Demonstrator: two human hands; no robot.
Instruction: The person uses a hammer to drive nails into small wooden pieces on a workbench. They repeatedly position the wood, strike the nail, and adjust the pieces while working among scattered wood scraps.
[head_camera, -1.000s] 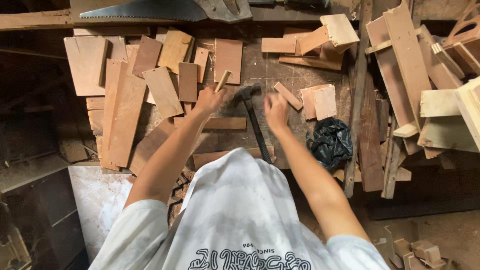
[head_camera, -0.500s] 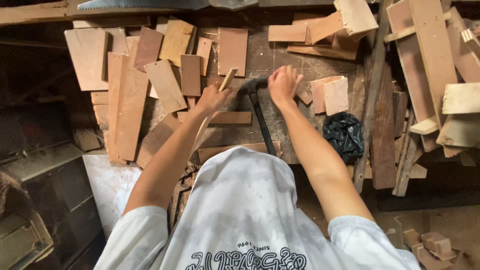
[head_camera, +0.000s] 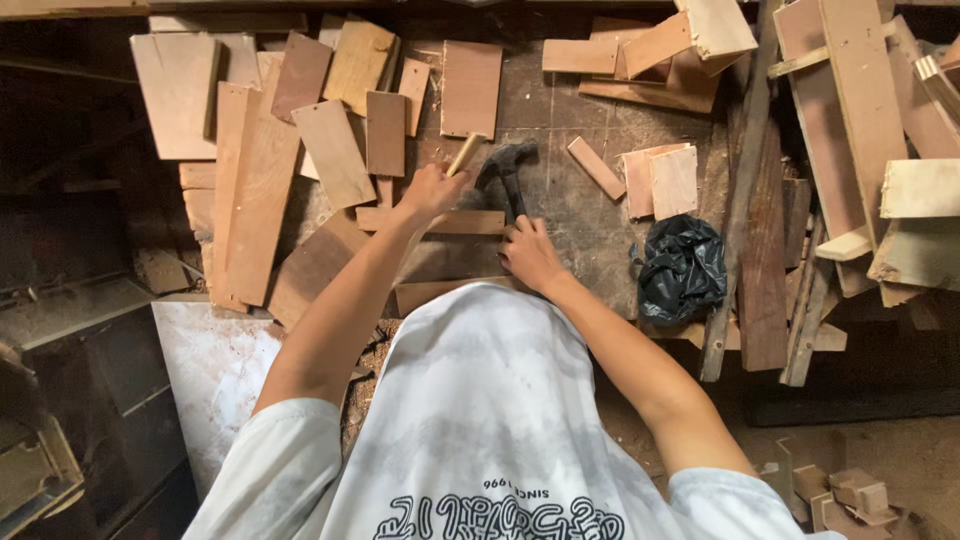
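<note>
A worn wooden workbench (head_camera: 590, 230) fills the view, strewn with offcuts (mostly flat boards). Dim floor (head_camera: 900, 440) below. Soft daylight.

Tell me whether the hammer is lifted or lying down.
Lying down: the claw hammer lies flat on the workbench, with the right hand gripping its handle.

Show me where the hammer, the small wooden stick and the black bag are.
hammer (head_camera: 505, 165): head view, on its dark metal head.
stick (head_camera: 465, 154): head view, on the pale end above the left hand.
bag (head_camera: 682, 268): head view, on the middle of the crumpled black plastic.
</note>
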